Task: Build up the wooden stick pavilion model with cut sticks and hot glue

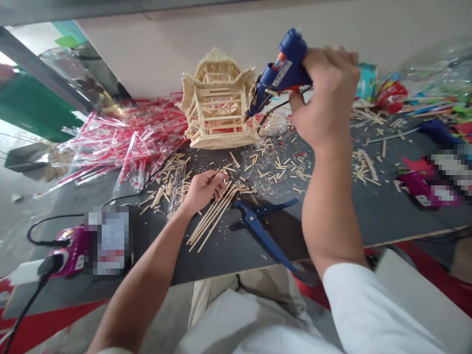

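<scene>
My right hand is wrapped round the grip of a blue hot glue gun, raised above the table. Its crusted nozzle points down to the left, at the right side of a small pavilion model built from thin wooden sticks. The frames do not settle whether tip and model touch. My left hand rests low over the table with its fingers curled in; what they hold, if anything, is hidden. Just below it lie several long wooden sticks. To their right is a blue hand cutter, its handles apart.
Red-and-clear plastic wrappers heap up at the left. Short stick offcuts litter the dark table. A phone lies by a purple power strip at left, with cables around. Another purple box sits at right.
</scene>
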Demonstrator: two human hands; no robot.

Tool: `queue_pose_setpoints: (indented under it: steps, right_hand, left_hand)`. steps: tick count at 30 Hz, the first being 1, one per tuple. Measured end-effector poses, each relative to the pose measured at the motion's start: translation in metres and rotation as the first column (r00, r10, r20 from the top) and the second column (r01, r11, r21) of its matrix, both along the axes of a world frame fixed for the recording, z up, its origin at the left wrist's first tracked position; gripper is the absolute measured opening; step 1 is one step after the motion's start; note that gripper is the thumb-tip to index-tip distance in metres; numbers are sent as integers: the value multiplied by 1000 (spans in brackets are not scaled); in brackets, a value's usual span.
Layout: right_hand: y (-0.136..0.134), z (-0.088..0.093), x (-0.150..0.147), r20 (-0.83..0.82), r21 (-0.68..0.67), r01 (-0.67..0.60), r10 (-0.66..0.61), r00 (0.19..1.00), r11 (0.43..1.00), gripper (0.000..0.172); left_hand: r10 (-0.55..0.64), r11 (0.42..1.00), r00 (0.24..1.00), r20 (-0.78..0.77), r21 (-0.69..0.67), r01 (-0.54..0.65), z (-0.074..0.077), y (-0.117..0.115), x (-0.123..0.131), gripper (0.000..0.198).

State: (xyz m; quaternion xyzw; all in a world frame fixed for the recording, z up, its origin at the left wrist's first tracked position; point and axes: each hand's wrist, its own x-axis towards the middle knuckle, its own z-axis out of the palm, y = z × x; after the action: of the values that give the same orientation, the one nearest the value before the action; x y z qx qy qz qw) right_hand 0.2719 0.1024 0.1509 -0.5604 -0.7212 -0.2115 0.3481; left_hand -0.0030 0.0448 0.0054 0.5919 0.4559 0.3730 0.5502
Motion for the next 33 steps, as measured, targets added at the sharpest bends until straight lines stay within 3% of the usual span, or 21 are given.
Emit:
queue_pose_setpoints:
  steps: [10,21,33]
  right_hand:
    - [-4,2,-1,-66,-45,-62,59,996,997,43]
    - [-16,11,-3,46,-168,30,-22,999,985,40]
    - [-15,11,0,79,-145,-1,13,997,989,34]
  left_hand:
    - [-2,1000,1000,-5,-10,2,3,0,1,49]
    - [-12,1000,1000,-18,-7,12,-1,0,0,50]
    - [-6,1000,1000,-27,3,7,1,1,0,50]
